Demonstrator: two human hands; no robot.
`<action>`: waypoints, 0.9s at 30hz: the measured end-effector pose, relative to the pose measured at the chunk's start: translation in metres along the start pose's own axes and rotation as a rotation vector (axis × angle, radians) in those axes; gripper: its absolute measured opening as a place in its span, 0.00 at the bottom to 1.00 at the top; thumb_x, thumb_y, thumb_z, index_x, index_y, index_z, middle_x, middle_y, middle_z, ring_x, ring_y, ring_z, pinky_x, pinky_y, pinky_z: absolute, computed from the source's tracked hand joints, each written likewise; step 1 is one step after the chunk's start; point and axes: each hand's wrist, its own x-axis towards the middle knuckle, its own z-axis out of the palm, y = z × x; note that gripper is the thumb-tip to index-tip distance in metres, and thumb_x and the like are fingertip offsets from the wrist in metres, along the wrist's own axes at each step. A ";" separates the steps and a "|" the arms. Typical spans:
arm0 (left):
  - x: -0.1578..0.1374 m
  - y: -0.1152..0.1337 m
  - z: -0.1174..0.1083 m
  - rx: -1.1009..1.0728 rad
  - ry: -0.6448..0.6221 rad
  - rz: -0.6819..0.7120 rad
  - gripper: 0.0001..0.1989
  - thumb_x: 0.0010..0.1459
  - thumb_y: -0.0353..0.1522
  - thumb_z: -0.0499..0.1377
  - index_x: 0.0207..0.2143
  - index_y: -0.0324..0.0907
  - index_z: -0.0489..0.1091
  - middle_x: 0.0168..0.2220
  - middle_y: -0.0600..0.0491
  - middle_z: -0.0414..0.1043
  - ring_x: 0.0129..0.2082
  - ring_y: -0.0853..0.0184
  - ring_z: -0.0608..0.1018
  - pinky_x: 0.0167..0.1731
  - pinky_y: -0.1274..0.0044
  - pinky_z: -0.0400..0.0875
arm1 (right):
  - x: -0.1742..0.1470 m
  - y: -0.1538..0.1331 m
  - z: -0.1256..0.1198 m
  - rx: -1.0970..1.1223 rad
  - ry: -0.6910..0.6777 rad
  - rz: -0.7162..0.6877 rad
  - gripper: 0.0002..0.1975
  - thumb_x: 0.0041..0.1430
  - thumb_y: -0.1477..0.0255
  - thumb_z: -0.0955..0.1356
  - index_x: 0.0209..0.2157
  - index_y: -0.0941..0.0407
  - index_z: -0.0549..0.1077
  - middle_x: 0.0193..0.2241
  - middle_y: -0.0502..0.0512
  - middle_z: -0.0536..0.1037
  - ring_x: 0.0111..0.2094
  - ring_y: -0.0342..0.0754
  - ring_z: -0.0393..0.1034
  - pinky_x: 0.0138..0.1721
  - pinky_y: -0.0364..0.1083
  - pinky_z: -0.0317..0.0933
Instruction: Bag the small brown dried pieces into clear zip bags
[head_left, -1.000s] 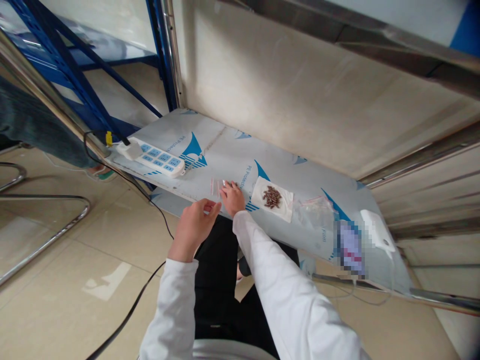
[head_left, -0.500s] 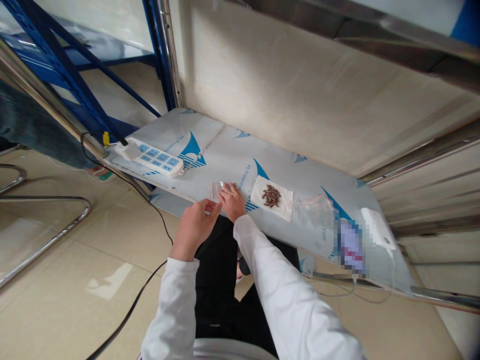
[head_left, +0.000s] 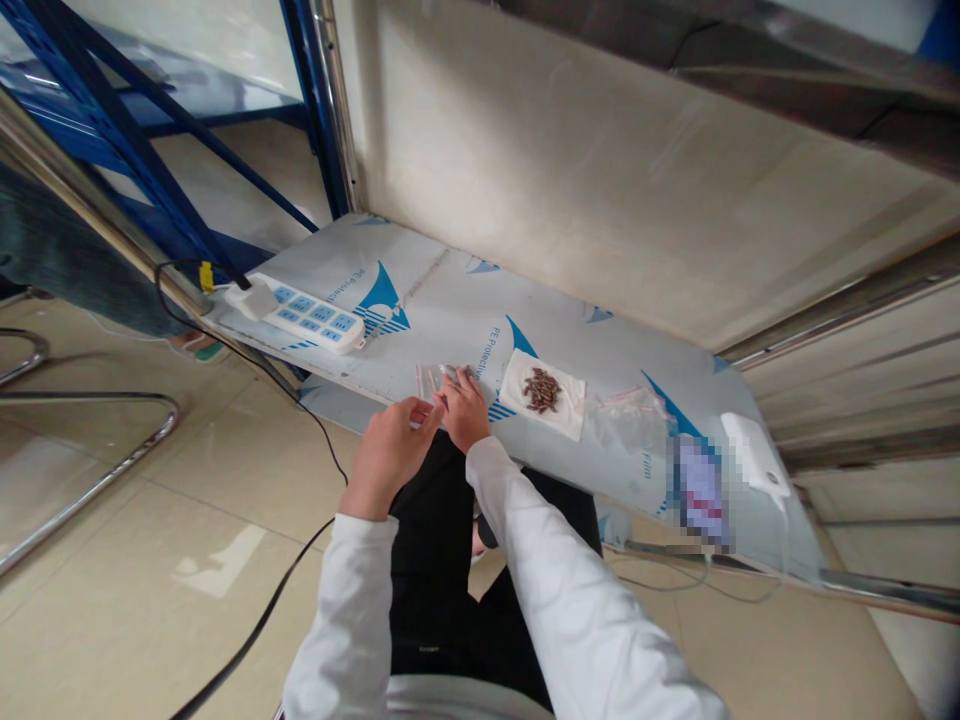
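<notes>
A small clear zip bag (head_left: 426,380) lies at the shelf's front edge, with dark bits showing in it beside my fingers. My right hand (head_left: 465,412) is over this bag, fingers curved down onto it and partly covering it. Close by on the left, my left hand (head_left: 395,445) is closed, thumb and bent fingers pinched together by the bag's near edge and the right thumb. Whatever that pinch holds is hidden. To the right of my hands, a pile of small brown pieces (head_left: 541,390) rests on a white square sheet or pouch (head_left: 574,418).
Several clear bags (head_left: 634,412) lie on the film-covered metal shelf (head_left: 450,300). Farther right are a blurred-out phone-like object (head_left: 701,490) and a white corded block (head_left: 754,455). A white power strip (head_left: 319,315) sits left, its black cable (head_left: 300,545) trailing past my left arm.
Hardly anything differs. The fingers of my right hand have shifted slightly on the bag, and my left hand keeps its pinch in the same place.
</notes>
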 end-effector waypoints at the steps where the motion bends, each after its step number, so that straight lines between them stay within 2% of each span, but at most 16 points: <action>1: 0.000 0.000 0.000 0.004 0.005 0.004 0.16 0.56 0.43 0.53 0.36 0.43 0.75 0.36 0.48 0.80 0.37 0.60 0.80 0.35 0.76 0.66 | 0.002 0.001 -0.001 0.018 0.041 0.024 0.08 0.60 0.75 0.64 0.33 0.59 0.76 0.50 0.64 0.75 0.59 0.57 0.60 0.60 0.56 0.52; 4: -0.001 -0.001 0.000 0.002 0.034 0.020 0.16 0.57 0.42 0.53 0.34 0.42 0.75 0.33 0.47 0.80 0.35 0.60 0.80 0.35 0.76 0.67 | 0.008 0.004 -0.011 0.104 0.225 0.115 0.07 0.60 0.73 0.64 0.35 0.58 0.74 0.46 0.63 0.77 0.56 0.56 0.65 0.56 0.56 0.57; 7: 0.000 0.002 0.003 -0.084 0.122 0.021 0.15 0.57 0.41 0.54 0.33 0.41 0.75 0.31 0.47 0.80 0.33 0.61 0.80 0.35 0.75 0.68 | 0.010 0.002 -0.036 0.216 0.418 0.121 0.05 0.60 0.72 0.64 0.33 0.56 0.72 0.42 0.62 0.79 0.48 0.53 0.72 0.51 0.52 0.63; 9: 0.001 0.007 0.008 -0.236 0.191 0.009 0.16 0.57 0.42 0.54 0.33 0.40 0.75 0.31 0.47 0.80 0.31 0.62 0.80 0.34 0.76 0.69 | 0.002 -0.005 -0.058 0.283 0.499 0.069 0.04 0.60 0.72 0.64 0.32 0.55 0.70 0.41 0.60 0.79 0.45 0.50 0.74 0.48 0.50 0.65; 11: 0.002 0.014 0.016 -0.462 0.208 0.013 0.19 0.55 0.45 0.55 0.33 0.38 0.75 0.31 0.47 0.80 0.29 0.63 0.81 0.32 0.77 0.70 | -0.012 -0.015 -0.078 0.322 0.518 -0.001 0.03 0.60 0.73 0.64 0.33 0.54 0.69 0.41 0.58 0.80 0.44 0.48 0.74 0.48 0.49 0.65; 14: 0.001 0.025 0.030 -0.782 0.139 0.067 0.22 0.52 0.48 0.58 0.35 0.37 0.75 0.33 0.46 0.80 0.31 0.63 0.81 0.32 0.77 0.72 | -0.040 -0.028 -0.100 0.300 0.471 -0.094 0.03 0.59 0.76 0.65 0.33 0.54 0.69 0.41 0.56 0.79 0.46 0.47 0.73 0.49 0.49 0.65; 18: -0.004 0.036 0.043 -0.921 0.053 0.081 0.20 0.49 0.45 0.62 0.33 0.36 0.76 0.30 0.48 0.80 0.30 0.65 0.80 0.33 0.77 0.73 | -0.072 -0.031 -0.111 0.259 0.405 -0.099 0.06 0.59 0.78 0.66 0.33 0.53 0.72 0.41 0.56 0.79 0.47 0.49 0.71 0.49 0.50 0.66; 23: -0.010 0.043 0.052 -1.040 -0.226 0.045 0.17 0.47 0.41 0.65 0.32 0.35 0.77 0.29 0.49 0.79 0.29 0.68 0.79 0.35 0.77 0.74 | -0.099 -0.022 -0.121 0.415 0.425 0.077 0.09 0.60 0.76 0.65 0.41 0.53 0.74 0.43 0.56 0.78 0.45 0.49 0.73 0.49 0.50 0.66; 25: -0.012 0.047 0.057 -1.045 -0.278 0.039 0.17 0.46 0.40 0.66 0.33 0.35 0.77 0.30 0.49 0.79 0.30 0.68 0.79 0.36 0.77 0.73 | -0.105 -0.020 -0.124 0.512 0.436 0.180 0.09 0.60 0.72 0.66 0.42 0.53 0.75 0.42 0.56 0.79 0.44 0.49 0.73 0.48 0.49 0.67; 27: -0.014 0.052 0.063 -1.026 -0.279 0.033 0.18 0.44 0.40 0.67 0.32 0.34 0.78 0.29 0.48 0.79 0.30 0.68 0.78 0.36 0.78 0.73 | -0.107 -0.017 -0.125 0.642 0.450 0.302 0.09 0.60 0.69 0.66 0.40 0.55 0.76 0.39 0.56 0.80 0.41 0.49 0.75 0.44 0.48 0.69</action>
